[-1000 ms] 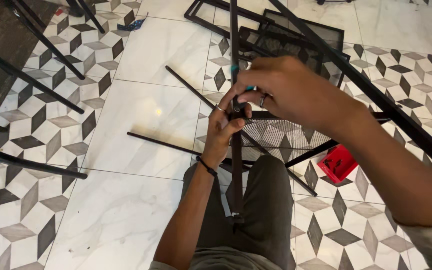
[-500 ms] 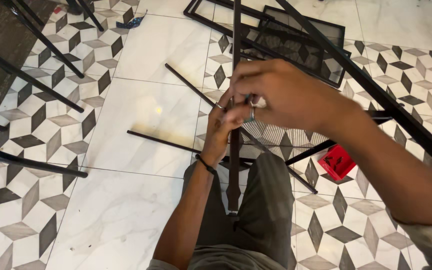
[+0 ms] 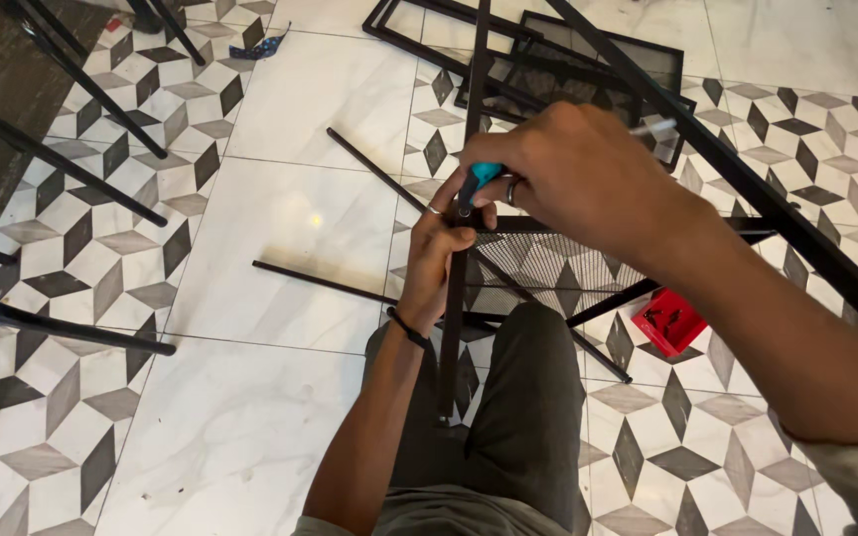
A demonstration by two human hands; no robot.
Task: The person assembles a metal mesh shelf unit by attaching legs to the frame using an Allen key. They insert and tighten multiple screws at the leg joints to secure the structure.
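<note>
My left hand [image 3: 441, 248] grips an upright black metal bar [image 3: 452, 337] that runs from my lap up past my hands. A black wire-mesh shelf [image 3: 548, 260] meets this bar at hand height. My right hand [image 3: 573, 169] is closed around a tool with a teal handle [image 3: 481, 177], held against the bar just above my left hand. A ring shows on each hand, and a dark band circles my left wrist. The tool's tip is hidden by my fingers.
Loose black rods [image 3: 325, 281] lie on the patterned tile floor. Black mesh panels [image 3: 588, 60] lie further away. A small red box of screws [image 3: 669, 321] sits to the right of my knee. Dark furniture legs [image 3: 52, 164] stand at left. A long black bar [image 3: 747, 179] slants across the right.
My right hand has shifted slightly to the right on the tool, exposing more of the teal handle. My left hand keeps its hold on the bar.
</note>
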